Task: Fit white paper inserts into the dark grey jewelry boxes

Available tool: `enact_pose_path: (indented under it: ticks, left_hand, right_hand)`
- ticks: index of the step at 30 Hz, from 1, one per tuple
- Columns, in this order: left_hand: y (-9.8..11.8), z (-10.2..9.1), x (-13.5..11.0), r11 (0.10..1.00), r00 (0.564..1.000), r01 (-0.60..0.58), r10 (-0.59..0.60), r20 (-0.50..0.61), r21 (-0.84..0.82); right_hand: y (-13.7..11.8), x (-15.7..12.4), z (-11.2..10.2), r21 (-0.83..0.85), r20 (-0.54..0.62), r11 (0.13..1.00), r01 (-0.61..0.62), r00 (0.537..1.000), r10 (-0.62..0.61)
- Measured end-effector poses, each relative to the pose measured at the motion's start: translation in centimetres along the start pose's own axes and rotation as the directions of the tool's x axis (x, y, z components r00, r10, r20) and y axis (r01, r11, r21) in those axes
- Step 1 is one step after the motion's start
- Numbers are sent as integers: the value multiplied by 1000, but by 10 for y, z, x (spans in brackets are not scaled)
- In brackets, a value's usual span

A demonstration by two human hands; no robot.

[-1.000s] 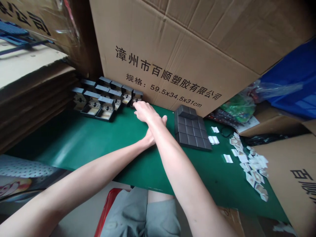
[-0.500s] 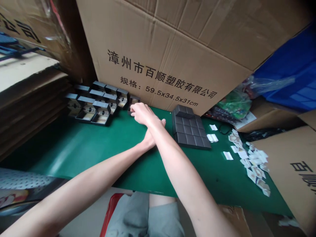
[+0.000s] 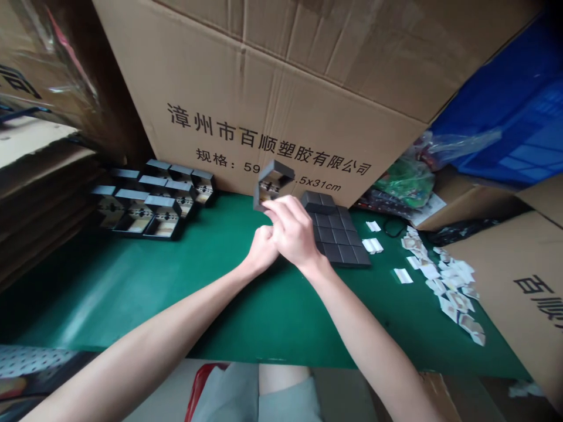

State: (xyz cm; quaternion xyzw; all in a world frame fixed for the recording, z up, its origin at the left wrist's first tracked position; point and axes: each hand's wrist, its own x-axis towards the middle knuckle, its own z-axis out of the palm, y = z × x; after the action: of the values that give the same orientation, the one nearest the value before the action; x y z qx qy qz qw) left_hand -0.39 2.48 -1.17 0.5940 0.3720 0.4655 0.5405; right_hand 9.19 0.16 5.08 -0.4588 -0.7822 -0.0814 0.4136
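Observation:
My right hand [image 3: 294, 231] holds an open small dark box [image 3: 271, 182] lifted above the green table [image 3: 132, 293], its lid tipped up and a pale insert showing inside. My left hand [image 3: 261, 249] is closed just below and left of the right hand, touching it; what its fingers hold is hidden. A group of several open dark boxes [image 3: 145, 199] stands at the back left. A block of closed dark boxes [image 3: 336, 234] lies just right of my hands.
A large printed cardboard carton [image 3: 272, 99] stands along the table's back. Flat cardboard sheets [image 3: 39, 193] are stacked at the left. Several small white cards [image 3: 444, 287] lie scattered at the right, beside another carton [image 3: 519, 287]. A blue crate [image 3: 510, 123] sits at the upper right.
My right hand has taken the rightmost open box from the back-left group and brought it up and to the right, in front of me. The left hand has closed beneath it.

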Motion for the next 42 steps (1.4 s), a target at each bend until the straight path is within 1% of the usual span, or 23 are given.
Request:
enact_pose_path:
  ticks: [2,4,5,7,10,11,14,17,21,23,24,26,28,29,31,33,34,35,36,38,39,40,42]
  left_hand:
    - [-1,-2,4,1000,999,31,-31,-20,2]
    - [-2,-3,7,997,997,72,-73,-14,-39]
    - [-1,-2,8,986,992,128,-127,9,-106]
    - [0,0,10,951,974,220,-202,99,-219]
    - [5,2,10,930,952,261,-204,229,-258]
    - [7,3,9,920,946,275,-206,250,-281]
    - [16,2,9,879,938,317,-234,256,-357]
    - [23,1,11,838,922,377,-298,247,-394]
    - [28,0,15,784,886,463,-421,195,-413]
    - [29,-1,18,765,878,477,-444,182,-433]
    - [29,-2,19,764,881,469,-442,171,-444]
    - [29,-3,21,772,891,447,-430,146,-451]
    - [29,-4,23,788,899,430,-420,127,-440]
    - [29,-4,23,795,901,425,-416,120,-433]
    - [29,-4,24,804,905,419,-410,117,-422]
    - [29,-4,24,808,905,421,-408,123,-412]
    - [29,-4,24,811,904,424,-407,131,-404]
    - [29,-4,25,815,904,424,-403,140,-394]
    - [28,-4,25,821,907,420,-395,147,-386]
    - [27,-4,27,833,913,408,-374,163,-374]
    - [26,-4,28,837,915,402,-363,173,-371]
    - [25,-4,29,840,917,398,-354,184,-369]
    - [23,-5,30,840,917,397,-348,194,-371]
  right_hand:
    - [10,-22,-15,-54,-75,999,0,997,-4]
    - [19,-41,-24,-77,-95,997,0,995,-7]
    - [22,-49,-26,-84,-92,996,-2,996,-5]
    - [27,-62,-27,-87,-54,996,5,998,-10]
    - [28,-71,-23,-82,54,996,22,998,-18]
    - [28,-72,-22,-84,88,996,21,996,-14]
    - [28,-74,-19,-91,145,996,12,989,1]
    - [30,-75,-18,-76,160,997,13,987,0]
    - [32,-77,-20,-45,115,999,24,993,-19]
    - [32,-77,-22,-35,102,999,20,995,-16]
    - [33,-77,-24,-37,93,999,14,996,-11]
    - [39,-77,-30,-49,18,999,9,1000,-8]
    - [51,-77,-40,-83,-127,996,-25,992,14]
    - [59,-76,-46,-110,-203,991,-73,978,50]
    - [80,-75,-62,-176,-333,951,-255,924,186]
    - [104,-75,-81,-265,-395,858,-439,861,319]
    - [117,-76,-90,-315,-416,788,-529,823,387]
    - [130,-78,-100,-361,-409,710,-604,787,462]
    - [142,-81,-108,-397,-398,625,-672,739,543]
    - [163,-87,-123,-455,-333,464,-760,629,703]
    - [172,-91,-129,-463,-307,429,-775,595,743]
    - [179,-94,-133,-468,-283,409,-783,572,770]
    - [190,-99,-138,-469,-223,410,-782,554,802]
